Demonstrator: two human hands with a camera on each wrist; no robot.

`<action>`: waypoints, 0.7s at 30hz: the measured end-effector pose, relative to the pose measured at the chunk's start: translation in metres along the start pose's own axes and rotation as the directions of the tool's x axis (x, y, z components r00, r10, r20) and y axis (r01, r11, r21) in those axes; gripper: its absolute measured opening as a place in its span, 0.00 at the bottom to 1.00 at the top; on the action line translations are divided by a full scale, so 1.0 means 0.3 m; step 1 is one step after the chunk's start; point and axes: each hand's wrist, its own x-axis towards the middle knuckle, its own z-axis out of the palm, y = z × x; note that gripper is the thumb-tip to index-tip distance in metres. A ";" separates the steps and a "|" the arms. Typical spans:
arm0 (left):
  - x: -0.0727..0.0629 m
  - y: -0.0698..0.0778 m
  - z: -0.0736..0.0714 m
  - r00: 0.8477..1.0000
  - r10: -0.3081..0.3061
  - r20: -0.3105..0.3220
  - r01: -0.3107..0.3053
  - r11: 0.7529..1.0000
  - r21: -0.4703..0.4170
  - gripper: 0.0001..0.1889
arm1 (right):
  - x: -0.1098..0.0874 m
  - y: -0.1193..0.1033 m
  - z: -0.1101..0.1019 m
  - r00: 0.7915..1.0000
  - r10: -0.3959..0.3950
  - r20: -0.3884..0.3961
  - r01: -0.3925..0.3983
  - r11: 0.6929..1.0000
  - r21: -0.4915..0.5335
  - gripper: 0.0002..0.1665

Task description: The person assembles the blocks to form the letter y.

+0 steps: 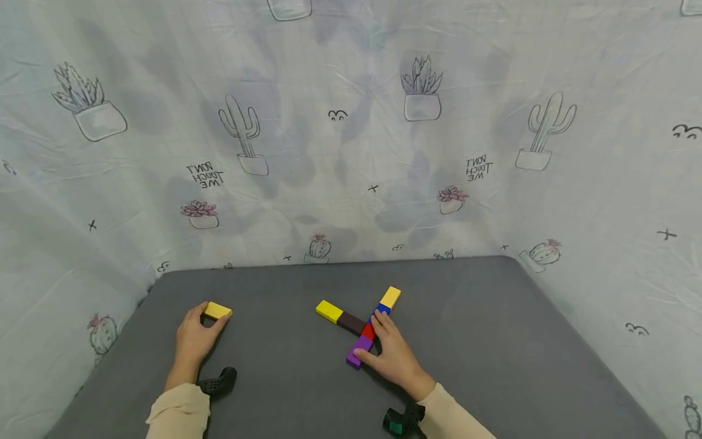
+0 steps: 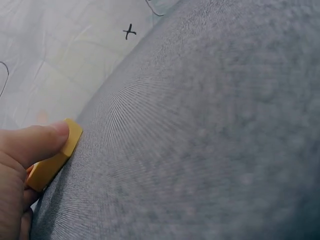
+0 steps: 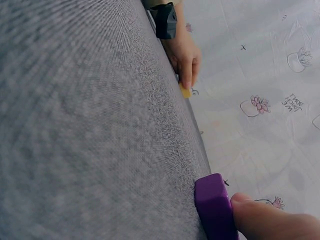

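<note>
On the left of the table, my left hand (image 1: 193, 342) pinches a yellow block (image 1: 218, 310) between thumb and fingers; the left wrist view shows the thumb on the block's face (image 2: 50, 167). My right hand (image 1: 396, 358) lies over a row of coloured blocks. Its thumb touches the purple block (image 1: 356, 353), also seen in the right wrist view (image 3: 214, 205), and its fingertips rest on the blue block (image 1: 382, 308). Between these two lies a red block (image 1: 368, 331), partly covered by the hand. A pale yellow block (image 1: 391, 297) ends the row at the far side.
A dark brown block (image 1: 351, 323) branches off leftward from the row, with a bright yellow block (image 1: 329, 311) at its end. All lie on the grey tabletop (image 1: 280, 366). A white curtain (image 1: 340, 158) with printed cacti hangs behind and along the sides.
</note>
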 end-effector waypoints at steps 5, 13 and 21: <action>-0.009 0.011 -0.002 0.998 0.043 -0.056 -0.044 0.999 -0.026 0.38 | 0.003 -0.007 -0.011 1.000 -0.008 -0.010 0.008 1.000 0.000 0.53; -0.041 0.013 0.008 0.992 0.059 -0.113 -0.063 0.997 -0.032 0.37 | -0.001 -0.001 -0.003 1.000 -0.002 0.005 0.002 1.000 -0.015 0.54; -0.054 0.022 0.004 0.993 0.019 -0.118 -0.027 0.997 -0.067 0.38 | -0.003 0.004 -0.003 1.000 -0.007 -0.006 0.007 1.000 -0.002 0.54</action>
